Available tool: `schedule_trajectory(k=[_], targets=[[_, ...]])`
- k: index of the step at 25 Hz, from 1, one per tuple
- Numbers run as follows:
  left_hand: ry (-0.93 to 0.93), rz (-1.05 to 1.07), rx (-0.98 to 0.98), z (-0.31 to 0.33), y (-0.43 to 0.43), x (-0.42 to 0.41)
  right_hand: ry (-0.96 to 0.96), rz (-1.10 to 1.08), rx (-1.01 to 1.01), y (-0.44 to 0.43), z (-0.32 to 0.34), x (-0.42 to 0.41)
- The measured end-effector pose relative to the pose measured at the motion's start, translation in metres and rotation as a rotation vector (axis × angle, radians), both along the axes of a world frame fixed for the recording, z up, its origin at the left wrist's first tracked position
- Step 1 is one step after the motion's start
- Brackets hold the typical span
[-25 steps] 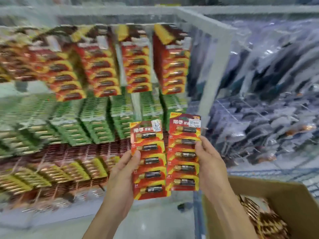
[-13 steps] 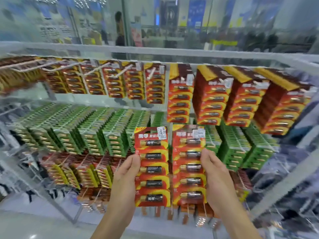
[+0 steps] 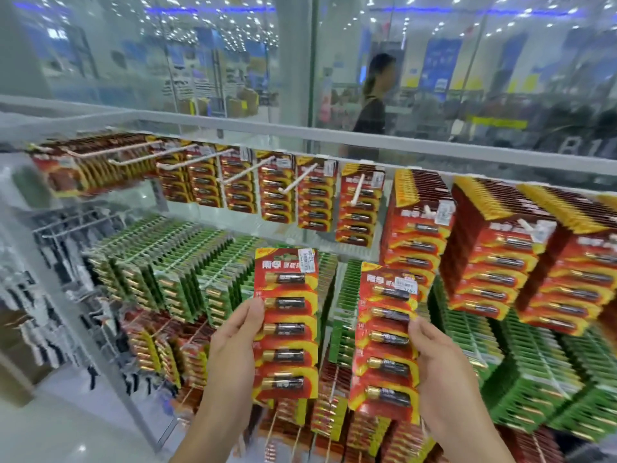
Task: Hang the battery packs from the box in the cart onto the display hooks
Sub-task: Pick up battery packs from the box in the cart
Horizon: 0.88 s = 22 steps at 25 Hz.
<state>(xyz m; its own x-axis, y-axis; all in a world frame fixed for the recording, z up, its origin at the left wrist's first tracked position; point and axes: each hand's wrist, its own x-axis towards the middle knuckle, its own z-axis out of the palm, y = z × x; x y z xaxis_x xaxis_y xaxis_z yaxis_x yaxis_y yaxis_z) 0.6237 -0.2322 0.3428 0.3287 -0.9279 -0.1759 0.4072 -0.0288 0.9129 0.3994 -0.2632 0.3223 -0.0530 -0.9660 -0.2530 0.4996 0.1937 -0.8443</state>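
Red and green stock crowds the rack (image 3: 334, 142), white hooks (image 3: 247, 170) poking out up top. Down front, the left hand (image 3: 233, 349) grips the left pack (image 3: 285, 325) by its edge and the right hand (image 3: 444, 369) grips the right pack (image 3: 387, 345). Both packs are upright, just in front of the green rows.

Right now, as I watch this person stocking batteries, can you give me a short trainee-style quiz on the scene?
1. True or false: the left hand holds the left pack and the right hand holds the right pack, both red.
2. The middle-row packs on the display are: A green, B blue, C white.
3. Fill in: the left pack shows ___ batteries.
Key: 1 true; 2 A; 3 five.
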Motion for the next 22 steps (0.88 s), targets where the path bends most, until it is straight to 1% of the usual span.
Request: schedule_trajectory(k=[2,3,6,8,13,17,19,22], targets=[[-0.013,0.006,-0.060,0.013,-0.013,0.010,-0.048,0.037,-0.025,-0.003,0.024,0.012],[-0.031,0.005,-0.085,0.018,-0.021,0.016,-0.035,0.040,-0.027,-0.006,0.028,0.014],[-0.086,-0.002,-0.131,0.034,-0.047,0.033,0.002,0.088,-0.067,-0.021,0.022,0.016],[-0.108,-0.029,-0.154,0.041,-0.061,0.043,0.004,0.065,-0.086,-0.024,0.025,0.024],[-0.140,-0.125,-0.180,0.046,-0.079,0.057,0.043,0.020,-0.075,-0.030,0.026,0.039],[-0.142,-0.147,-0.182,0.046,-0.089,0.057,0.088,-0.010,-0.053,-0.032,0.019,0.046],[-0.146,-0.163,-0.175,0.045,-0.094,0.056,0.093,-0.024,-0.030,-0.032,0.022,0.050],[-0.155,-0.194,-0.158,0.040,-0.113,0.055,0.049,-0.056,-0.058,-0.030,0.028,0.053]])
